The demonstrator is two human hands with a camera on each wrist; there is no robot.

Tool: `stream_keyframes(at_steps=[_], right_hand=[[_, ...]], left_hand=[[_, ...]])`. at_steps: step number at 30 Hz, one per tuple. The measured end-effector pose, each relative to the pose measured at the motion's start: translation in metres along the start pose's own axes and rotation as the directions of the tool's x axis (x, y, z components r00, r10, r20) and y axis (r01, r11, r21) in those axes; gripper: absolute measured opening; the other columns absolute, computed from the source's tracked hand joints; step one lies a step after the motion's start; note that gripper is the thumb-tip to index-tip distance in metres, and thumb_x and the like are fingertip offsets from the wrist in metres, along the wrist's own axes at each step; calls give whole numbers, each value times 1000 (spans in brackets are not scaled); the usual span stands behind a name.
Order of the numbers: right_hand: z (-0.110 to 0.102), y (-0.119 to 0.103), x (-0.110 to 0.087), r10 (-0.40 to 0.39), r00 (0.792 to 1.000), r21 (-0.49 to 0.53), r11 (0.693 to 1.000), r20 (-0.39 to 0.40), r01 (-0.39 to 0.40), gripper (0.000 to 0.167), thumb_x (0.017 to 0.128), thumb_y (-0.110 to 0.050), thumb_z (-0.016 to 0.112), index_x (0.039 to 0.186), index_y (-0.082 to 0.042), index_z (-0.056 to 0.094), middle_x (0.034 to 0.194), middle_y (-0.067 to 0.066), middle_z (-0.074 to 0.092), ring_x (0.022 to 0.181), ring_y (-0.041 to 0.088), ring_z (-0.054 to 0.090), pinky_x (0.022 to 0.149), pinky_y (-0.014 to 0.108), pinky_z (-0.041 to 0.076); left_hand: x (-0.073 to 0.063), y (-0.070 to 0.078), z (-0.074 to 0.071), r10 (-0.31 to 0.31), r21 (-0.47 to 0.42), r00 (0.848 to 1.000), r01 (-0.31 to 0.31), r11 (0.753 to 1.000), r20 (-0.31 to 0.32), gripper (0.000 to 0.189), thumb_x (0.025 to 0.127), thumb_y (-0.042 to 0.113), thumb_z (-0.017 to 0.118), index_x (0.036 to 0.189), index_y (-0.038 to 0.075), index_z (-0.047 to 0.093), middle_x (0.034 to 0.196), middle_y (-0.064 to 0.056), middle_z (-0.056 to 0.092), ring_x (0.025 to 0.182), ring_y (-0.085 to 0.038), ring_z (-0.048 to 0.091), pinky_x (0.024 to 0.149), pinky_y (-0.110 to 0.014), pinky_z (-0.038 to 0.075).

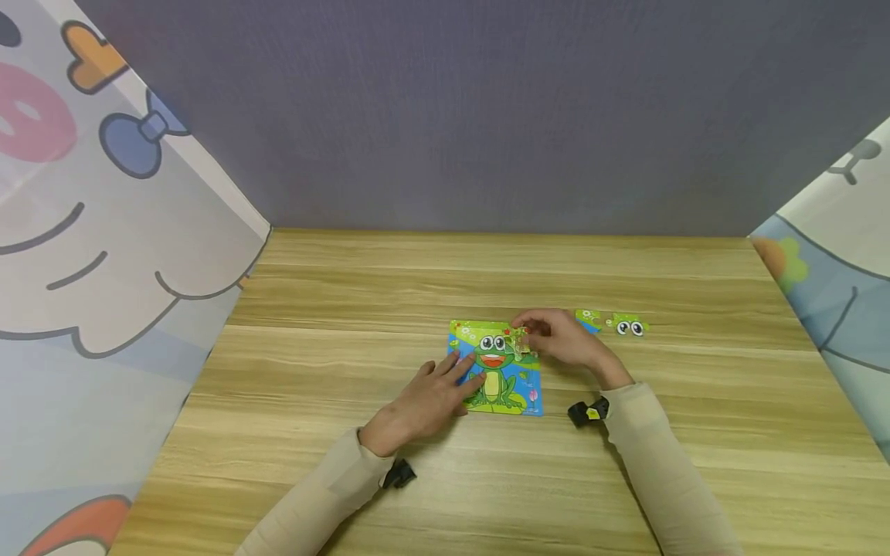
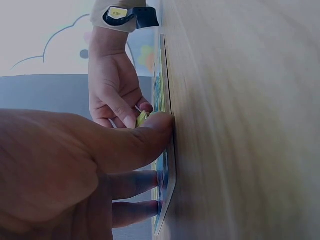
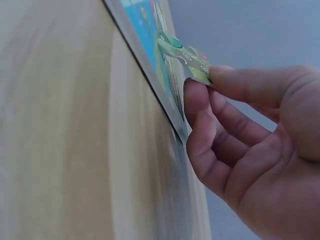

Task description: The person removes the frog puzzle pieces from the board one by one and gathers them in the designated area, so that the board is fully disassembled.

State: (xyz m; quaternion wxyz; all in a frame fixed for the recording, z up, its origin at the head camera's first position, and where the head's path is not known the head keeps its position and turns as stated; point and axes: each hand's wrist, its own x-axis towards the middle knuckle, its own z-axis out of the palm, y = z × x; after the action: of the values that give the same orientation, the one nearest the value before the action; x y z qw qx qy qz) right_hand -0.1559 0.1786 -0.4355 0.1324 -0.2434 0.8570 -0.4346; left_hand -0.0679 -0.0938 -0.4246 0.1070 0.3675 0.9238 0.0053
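A square jigsaw puzzle point(image 1: 531, 384) with a green frog on a blue ground lies flat on the wooden table. My left hand point(image 1: 426, 401) rests on its left side, fingers spread and fairly straight, while the thumb touches the near edge in the left wrist view. At the puzzle's upper right, my right hand point(image 1: 568, 338) pinches a green puzzle piece point(image 3: 192, 61) between thumb and fingertips. That piece is tilted over the board in the right wrist view; whether its lower end touches the puzzle I cannot tell.
Loose puzzle pieces lie right of my right hand: one with two cartoon eyes point(image 1: 630, 326) and a blue-and-green one point(image 1: 588, 320). A grey panel point(image 1: 487, 123) stands along the table's back edge. Walls printed with cartoons flank the wooden table point(image 1: 313, 309).
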Motion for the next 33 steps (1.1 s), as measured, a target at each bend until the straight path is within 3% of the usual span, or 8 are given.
stream_keyframes(at_steps=[8,15,18,24,28,33], right_hand=[[-7,3,-2,64,997,45,997,-52,-62,25,95,-7,66,120,-5,69,111,16,72,98,22,67,83,26,54],[-28,14,-17,107,989,130,987,-103,-93,28,96,-7,65,122,1,66,112,22,70,92,6,65,79,20,54],[-39,19,-27,112,985,157,983,-129,-91,29,98,-8,63,124,3,65,110,13,71,88,1,65,76,22,56],[-61,32,-50,117,975,237,969,-187,-71,32,99,-6,61,125,12,59,103,-22,68,85,-2,66,73,21,57],[-77,43,-67,157,961,242,965,-229,-100,32,99,-8,61,126,9,60,102,-26,67,86,-5,64,75,17,55],[-95,58,-86,187,941,258,960,-283,-113,25,99,-7,60,124,-9,66,99,-24,66,86,-6,63,75,14,54]], left_hand=[[-2,-1,2,-1,-11,1000,1,1000,-3,55,100,34,59,151,21,46,163,-13,34,149,-37,38,105,-55,48],[-2,-1,1,26,15,999,-25,1000,-29,53,100,34,59,150,21,46,161,-13,38,147,-37,40,103,-54,50],[-2,-1,-1,27,27,999,-26,999,-32,53,100,34,59,150,21,46,161,-12,38,147,-37,40,103,-54,50],[-2,-1,0,18,20,1000,-17,1000,-21,54,99,35,60,150,22,46,162,-12,37,148,-36,39,103,-54,50],[-1,0,0,15,15,1000,-14,1000,-16,55,99,36,60,150,22,46,162,-11,37,148,-37,38,103,-54,49],[-1,-1,0,11,5,1000,-11,1000,-11,54,99,35,60,150,21,46,162,-11,37,149,-37,38,104,-55,49]])
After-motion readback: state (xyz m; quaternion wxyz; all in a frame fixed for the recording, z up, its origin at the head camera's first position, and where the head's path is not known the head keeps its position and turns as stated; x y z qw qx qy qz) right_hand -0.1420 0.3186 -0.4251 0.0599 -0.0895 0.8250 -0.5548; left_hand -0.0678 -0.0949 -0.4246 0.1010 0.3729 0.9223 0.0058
